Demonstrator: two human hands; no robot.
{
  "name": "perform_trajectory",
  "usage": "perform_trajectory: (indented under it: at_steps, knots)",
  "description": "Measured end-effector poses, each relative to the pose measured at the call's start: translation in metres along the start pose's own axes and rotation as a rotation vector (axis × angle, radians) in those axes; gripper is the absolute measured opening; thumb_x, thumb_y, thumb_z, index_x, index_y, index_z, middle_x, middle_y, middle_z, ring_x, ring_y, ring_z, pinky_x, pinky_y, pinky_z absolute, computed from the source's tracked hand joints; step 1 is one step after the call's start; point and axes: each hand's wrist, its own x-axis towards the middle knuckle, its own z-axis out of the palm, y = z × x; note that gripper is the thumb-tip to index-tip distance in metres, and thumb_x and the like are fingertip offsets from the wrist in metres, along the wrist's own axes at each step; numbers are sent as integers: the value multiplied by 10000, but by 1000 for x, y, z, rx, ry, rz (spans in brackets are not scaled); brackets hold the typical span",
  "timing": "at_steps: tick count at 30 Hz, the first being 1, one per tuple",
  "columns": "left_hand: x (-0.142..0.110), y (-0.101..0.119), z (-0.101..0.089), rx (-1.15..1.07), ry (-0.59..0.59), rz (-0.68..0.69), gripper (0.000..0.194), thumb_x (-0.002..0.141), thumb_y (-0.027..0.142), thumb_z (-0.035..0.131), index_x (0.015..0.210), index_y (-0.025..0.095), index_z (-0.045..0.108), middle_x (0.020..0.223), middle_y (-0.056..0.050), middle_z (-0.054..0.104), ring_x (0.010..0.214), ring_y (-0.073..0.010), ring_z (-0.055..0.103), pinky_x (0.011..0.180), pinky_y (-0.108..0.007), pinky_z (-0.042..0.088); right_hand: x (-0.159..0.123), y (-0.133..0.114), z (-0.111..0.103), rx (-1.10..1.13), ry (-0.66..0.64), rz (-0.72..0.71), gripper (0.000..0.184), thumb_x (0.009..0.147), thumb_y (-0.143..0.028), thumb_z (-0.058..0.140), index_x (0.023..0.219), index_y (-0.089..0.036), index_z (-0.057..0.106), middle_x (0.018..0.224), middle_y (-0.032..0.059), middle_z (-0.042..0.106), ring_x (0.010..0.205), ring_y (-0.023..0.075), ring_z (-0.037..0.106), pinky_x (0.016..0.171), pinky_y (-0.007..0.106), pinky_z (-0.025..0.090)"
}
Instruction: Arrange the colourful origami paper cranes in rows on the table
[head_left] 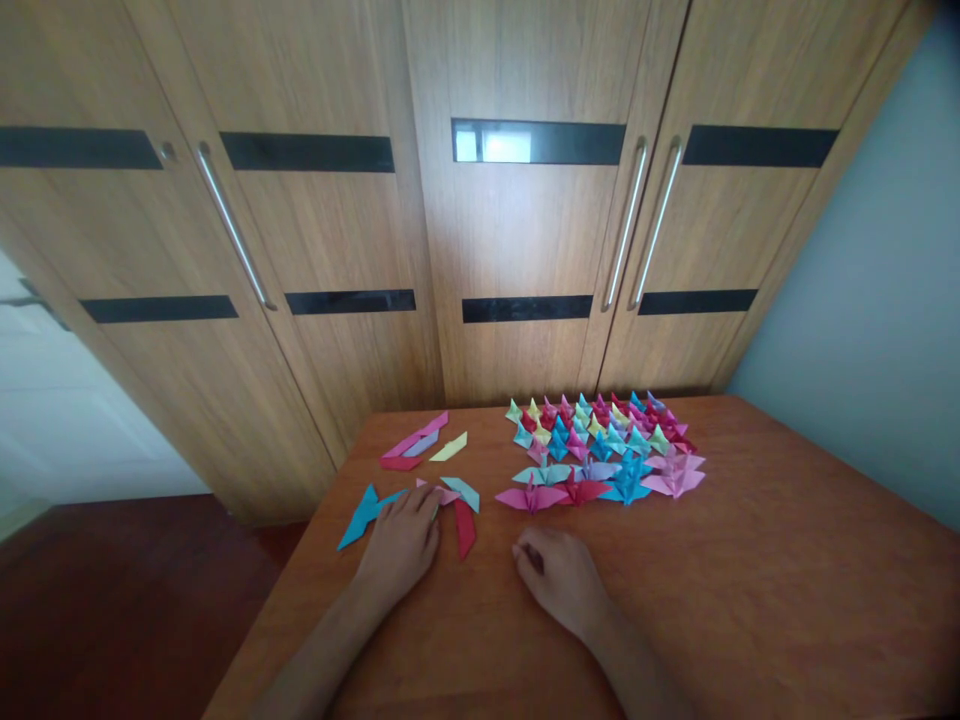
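My left hand (401, 540) lies flat on the wooden table (750, 600), fingers stretched out and touching a pink folded paper piece (442, 493). Around it lie a blue folded piece (361, 515), a light blue one (462, 490) and a red one (465, 527). My right hand (559, 575) rests on the table with its fingers curled under; nothing shows in it. Just beyond it sits a pink paper crane (531, 496), the front of a group of several coloured paper cranes (607, 440).
More folded strips, pink and red (409, 448) and yellow (450, 447), lie farther back on the left. Wooden wardrobe doors (525, 230) with long metal handles stand right behind the table. The table's left edge drops to a dark red floor (112, 600).
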Motion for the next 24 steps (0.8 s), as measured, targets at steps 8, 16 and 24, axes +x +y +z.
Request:
perform_trajectory:
  at_steps: [8, 16, 24]
  knots:
    - [16, -7, -7, 104, -18, -35, 390, 846, 114, 372, 1181, 203, 552, 1185, -115, 596, 1098, -264, 521, 896, -418, 372, 1, 0, 0, 1, -9, 11, 194, 866, -243, 449, 737, -205, 589, 709, -20, 630, 647, 110, 556, 593, 207, 303]
    - [27, 2, -17, 149, -61, 8, 295, 866, 136, 391, 1019, 191, 638, 989, -128, 651, 950, -290, 584, 805, -411, 412, 1, 0, -3, 20, -5, 3, 182, 859, -228, 456, 740, -206, 593, 718, -26, 642, 655, 101, 569, 595, 196, 314]
    - [25, -8, -30, -89, 228, -111, 236, 867, 234, 423, 985, 204, 625, 1043, -89, 639, 925, -248, 592, 805, -347, 438, 1, -2, -5, 55, -15, 16, 196, 863, -247, 452, 741, -203, 600, 709, -15, 642, 653, 111, 566, 595, 201, 312]
